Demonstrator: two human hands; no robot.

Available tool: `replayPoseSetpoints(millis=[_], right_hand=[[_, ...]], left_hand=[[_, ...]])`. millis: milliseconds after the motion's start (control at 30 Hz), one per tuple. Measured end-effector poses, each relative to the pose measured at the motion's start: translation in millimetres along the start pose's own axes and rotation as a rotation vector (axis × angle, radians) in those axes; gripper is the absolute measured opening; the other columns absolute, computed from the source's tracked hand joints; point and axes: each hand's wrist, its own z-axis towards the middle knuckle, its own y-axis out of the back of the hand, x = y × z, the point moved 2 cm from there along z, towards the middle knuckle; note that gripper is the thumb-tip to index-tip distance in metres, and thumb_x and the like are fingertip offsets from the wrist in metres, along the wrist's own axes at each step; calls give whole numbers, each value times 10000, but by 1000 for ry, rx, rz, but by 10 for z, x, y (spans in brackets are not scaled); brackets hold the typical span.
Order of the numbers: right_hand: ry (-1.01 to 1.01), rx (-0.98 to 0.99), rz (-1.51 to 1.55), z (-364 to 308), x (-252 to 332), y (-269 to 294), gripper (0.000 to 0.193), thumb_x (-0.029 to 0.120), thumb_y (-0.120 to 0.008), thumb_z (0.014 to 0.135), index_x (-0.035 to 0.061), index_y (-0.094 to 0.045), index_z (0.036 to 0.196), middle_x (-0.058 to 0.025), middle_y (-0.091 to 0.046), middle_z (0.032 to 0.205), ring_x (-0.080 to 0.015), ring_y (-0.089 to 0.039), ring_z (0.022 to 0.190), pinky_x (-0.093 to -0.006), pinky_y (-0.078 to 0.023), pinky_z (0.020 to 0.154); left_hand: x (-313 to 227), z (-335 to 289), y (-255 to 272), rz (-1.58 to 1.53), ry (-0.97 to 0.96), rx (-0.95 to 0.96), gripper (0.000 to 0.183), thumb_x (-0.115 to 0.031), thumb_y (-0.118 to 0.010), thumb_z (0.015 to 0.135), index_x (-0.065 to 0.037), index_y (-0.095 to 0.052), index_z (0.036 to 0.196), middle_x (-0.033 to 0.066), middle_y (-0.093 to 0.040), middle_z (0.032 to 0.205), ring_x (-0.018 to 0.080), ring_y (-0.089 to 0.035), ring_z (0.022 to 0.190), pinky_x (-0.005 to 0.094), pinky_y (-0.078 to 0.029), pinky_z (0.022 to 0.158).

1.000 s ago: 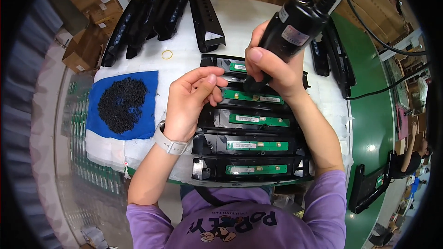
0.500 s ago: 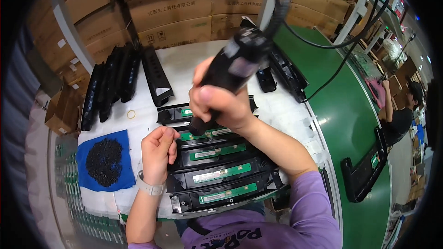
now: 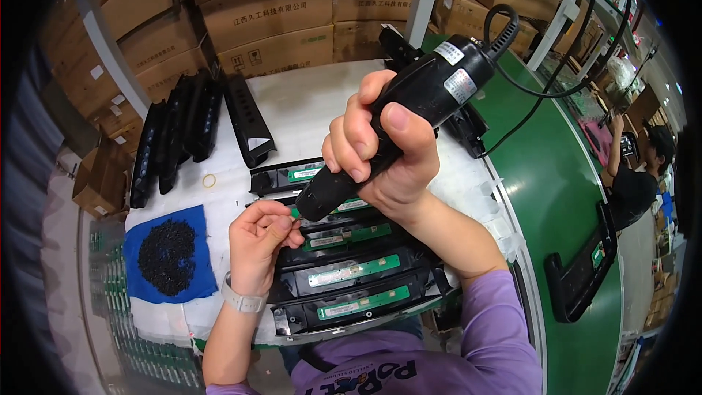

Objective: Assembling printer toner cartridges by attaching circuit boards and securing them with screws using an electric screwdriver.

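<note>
My right hand (image 3: 387, 150) grips a black corded electric screwdriver (image 3: 417, 95), tilted so its nose points down and left. At that nose, the thumb and fingertips of my left hand (image 3: 257, 245) are pinched together; whatever they hold is too small to make out. Under both hands lie several long black plastic housings (image 3: 292, 287) in a row, each with a narrow green circuit board (image 3: 355, 272). The second housing from the far end is partly hidden by the screwdriver and my fingers. Left of my left hand, small black screws (image 3: 167, 257) are heaped on a blue cloth (image 3: 203, 228).
More black housings (image 3: 175, 132) stand at the far left of the white table (image 3: 307, 95). A green conveyor belt (image 3: 545, 175) runs along the right, carrying one black housing (image 3: 585, 271). The screwdriver's cord (image 3: 541, 93) hangs there. Stacked cartons (image 3: 270, 14) stand behind; a co-worker (image 3: 632, 183) is beyond the belt.
The screwdriver's body has swung to the right and its nose has come to my left fingertips. My left hand has turned slightly toward it, still pinched.
</note>
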Motion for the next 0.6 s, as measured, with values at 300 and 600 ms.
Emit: replayPoseSetpoints(millis=[300,600], right_hand=[[3,103,76,-16,25,-29,266,258,-480,866,61,-458,1043,-25,-444,594,-135,-429,432,-320,-416,525],[-99,-24,168,101,-145,37,228,243,-468,874,50,-495,992,-31,-469,595,-143,-444,440,-321,-424,527]], left_hand=[[-6,7,-28,54,37,33,110,-12,-588,861,38,-575,958,139,-650,814,175,-643,655,242,-518,581],[-51,82,-42,148,-104,23,235,-110,-549,911,53,-562,1081,123,-655,891,155,-642,757,225,-498,662]])
